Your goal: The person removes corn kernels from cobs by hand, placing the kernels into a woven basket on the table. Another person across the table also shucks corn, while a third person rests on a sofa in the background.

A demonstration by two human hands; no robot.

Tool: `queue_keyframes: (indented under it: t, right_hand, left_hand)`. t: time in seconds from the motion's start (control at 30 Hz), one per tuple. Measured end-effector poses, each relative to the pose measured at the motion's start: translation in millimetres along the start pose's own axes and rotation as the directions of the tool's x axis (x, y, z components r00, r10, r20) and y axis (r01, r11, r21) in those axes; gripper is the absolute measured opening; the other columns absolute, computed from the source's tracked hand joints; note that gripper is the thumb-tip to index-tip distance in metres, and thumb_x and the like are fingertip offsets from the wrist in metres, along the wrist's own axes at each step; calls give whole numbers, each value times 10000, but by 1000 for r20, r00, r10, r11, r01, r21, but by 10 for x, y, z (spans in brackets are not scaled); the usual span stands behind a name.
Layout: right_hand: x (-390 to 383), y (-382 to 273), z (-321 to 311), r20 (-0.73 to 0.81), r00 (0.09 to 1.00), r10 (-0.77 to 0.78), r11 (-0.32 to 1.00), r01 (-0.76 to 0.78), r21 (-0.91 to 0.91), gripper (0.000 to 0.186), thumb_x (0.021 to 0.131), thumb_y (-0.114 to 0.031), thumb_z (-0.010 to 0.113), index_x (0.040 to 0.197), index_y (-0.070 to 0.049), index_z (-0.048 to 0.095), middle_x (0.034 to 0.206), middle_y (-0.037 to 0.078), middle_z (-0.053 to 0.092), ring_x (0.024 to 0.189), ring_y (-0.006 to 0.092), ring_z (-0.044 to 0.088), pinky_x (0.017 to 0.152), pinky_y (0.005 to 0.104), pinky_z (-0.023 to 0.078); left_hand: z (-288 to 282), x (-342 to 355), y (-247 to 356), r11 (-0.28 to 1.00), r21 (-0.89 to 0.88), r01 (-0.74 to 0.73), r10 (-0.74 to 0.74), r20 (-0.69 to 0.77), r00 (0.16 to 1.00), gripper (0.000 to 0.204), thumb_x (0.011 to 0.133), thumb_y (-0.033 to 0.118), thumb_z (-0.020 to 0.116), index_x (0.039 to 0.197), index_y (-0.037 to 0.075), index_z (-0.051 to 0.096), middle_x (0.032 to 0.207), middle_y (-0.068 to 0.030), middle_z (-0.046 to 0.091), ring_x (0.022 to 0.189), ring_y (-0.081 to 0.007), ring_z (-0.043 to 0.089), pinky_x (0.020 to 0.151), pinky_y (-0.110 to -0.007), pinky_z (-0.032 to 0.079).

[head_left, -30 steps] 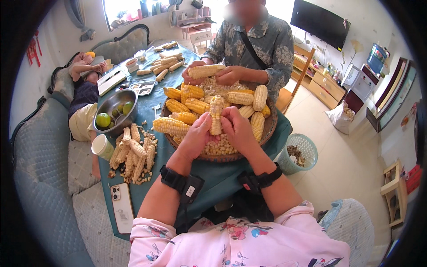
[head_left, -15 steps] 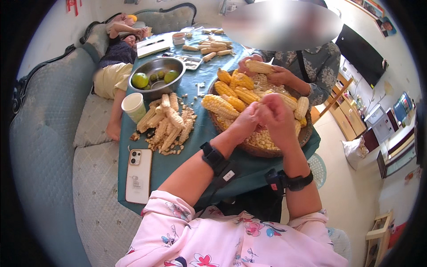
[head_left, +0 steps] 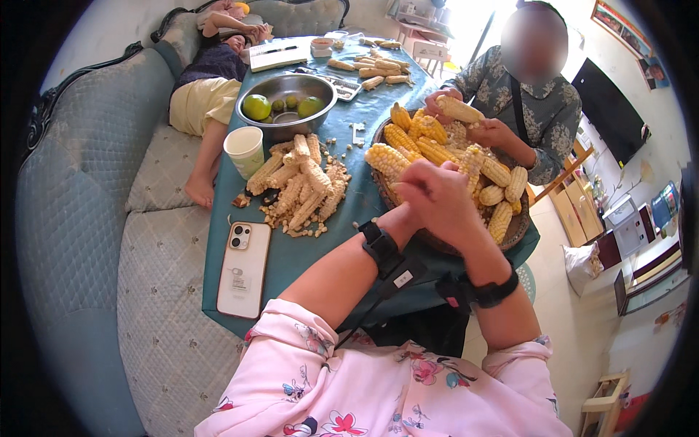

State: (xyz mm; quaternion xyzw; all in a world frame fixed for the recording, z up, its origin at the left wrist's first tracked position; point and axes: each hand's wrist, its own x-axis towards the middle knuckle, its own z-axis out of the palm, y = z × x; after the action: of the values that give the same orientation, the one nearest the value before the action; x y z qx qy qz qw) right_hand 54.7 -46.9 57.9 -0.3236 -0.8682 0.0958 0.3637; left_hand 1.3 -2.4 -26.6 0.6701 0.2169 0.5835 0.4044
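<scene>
My right hand [head_left: 445, 198] crosses over my left hand [head_left: 403, 221] at the near side of a round basket [head_left: 526, 231] of corn. The right fingers are curled, and what they hold, if anything, is hidden. My left fingers lie behind the right hand, out of sight. Just beyond my hands a pale yellow ear of corn [head_left: 384, 160] rests at the basket's left; whether a hand touches it I cannot tell. Deeper yellow ears [head_left: 437, 151] and partly stripped ones fill the basket. Across it, a co-worker's hands [head_left: 495, 134] hold a pale cob [head_left: 459, 109].
Bare cobs [head_left: 302, 182] and loose kernels lie left of the basket. Nearby stand a paper cup [head_left: 244, 151], a steel bowl [head_left: 273, 131] of green fruit and a phone [head_left: 244, 269]. More cobs [head_left: 375, 69] lie at the far end. A person [head_left: 204, 102] reclines on the sofa.
The view has shifted, so the table sits further right. My right hand has moved over my left, covering its fingers. The co-worker still holds the cob.
</scene>
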Motion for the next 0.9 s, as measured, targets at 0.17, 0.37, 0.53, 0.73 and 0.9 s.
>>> queue_keyframes:
  t: [0.17,0.37,0.53,0.73,0.9]
  right_hand:
    - [-406,364,-424,-259,864,431,856,-300,422,96,822,-111,591,857,-40,537,674,36,535,589,108,503,563,248,422]
    - [-737,852,-395,-261,807,531,823,-416,388,122,846,-144,570,856,-31,524,702,5,524,648,74,484,592,218,413]
    - [-680,835,-321,-194,767,612,700,-410,585,189,852,-201,571,824,-19,527,700,21,535,656,72,470,592,238,413]
    - [-661,904,-224,-243,815,526,795,-371,480,269,881,-264,517,866,5,520,745,53,546,657,136,495,605,295,420]
    - [-731,952,-207,-224,807,547,757,-363,544,248,899,-237,468,892,6,520,736,91,517,640,169,492,615,305,423]
  left_hand:
    - [72,172,313,748,-440,498,-536,44,843,308,939,287,405,1159,75,452,862,-2,525,750,-87,499,610,-226,439]
    - [-26,180,105,700,-502,509,-474,207,856,362,946,299,396,1239,87,416,1016,-9,554,814,-85,534,640,-233,463]
    - [-25,174,83,700,-494,515,-472,221,854,384,942,272,422,1278,90,389,1031,-4,542,829,-65,521,647,-220,453]
    - [49,161,237,743,-364,562,-523,209,826,398,945,266,413,1296,80,382,1030,3,544,828,-68,522,649,-217,449]
    - [10,164,171,711,-410,572,-500,278,821,371,945,253,419,1271,74,411,1012,11,547,816,-52,512,640,-213,439]
